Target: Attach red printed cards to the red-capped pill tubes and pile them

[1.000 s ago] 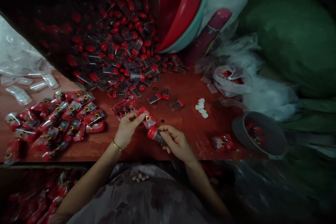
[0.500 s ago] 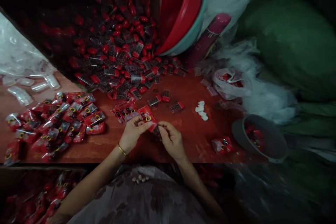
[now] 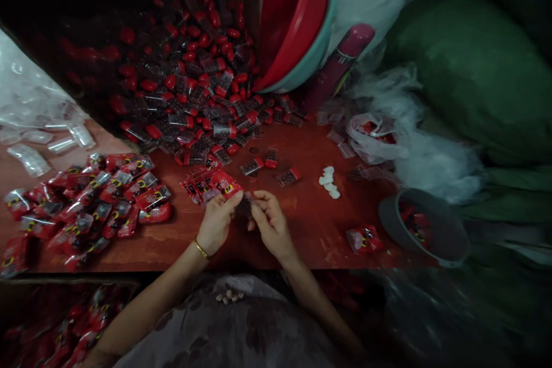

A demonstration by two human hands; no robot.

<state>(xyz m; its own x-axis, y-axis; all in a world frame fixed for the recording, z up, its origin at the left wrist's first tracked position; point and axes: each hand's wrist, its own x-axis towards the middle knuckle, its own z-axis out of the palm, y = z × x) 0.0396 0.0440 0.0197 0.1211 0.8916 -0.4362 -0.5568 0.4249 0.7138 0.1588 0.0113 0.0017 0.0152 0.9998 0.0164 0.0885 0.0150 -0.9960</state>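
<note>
My left hand, with a gold bangle at the wrist, is closed in a pinch on a red printed packet that sticks out beyond the fingertips. Facing it, my right hand pinches a small dark see-through container between thumb and fingers. This container lies between both hands; its lower part is dim and partly hidden. Just behind my left hand is a fanned stack of flat red packets. Beyond my hands lie a few loose red-capped clear containers.
A tipped box spills many red-capped containers. Filled red packets are heaped at left. Red basin, pink bottle, white pieces and grey bin stand or lie rightward. The table's front edge is close to my forearms.
The red packet has tipped left and lower towards the stack. The dark container has shifted slightly left, and my right hand's fingers are a little more spread. The whole view has moved slightly.
</note>
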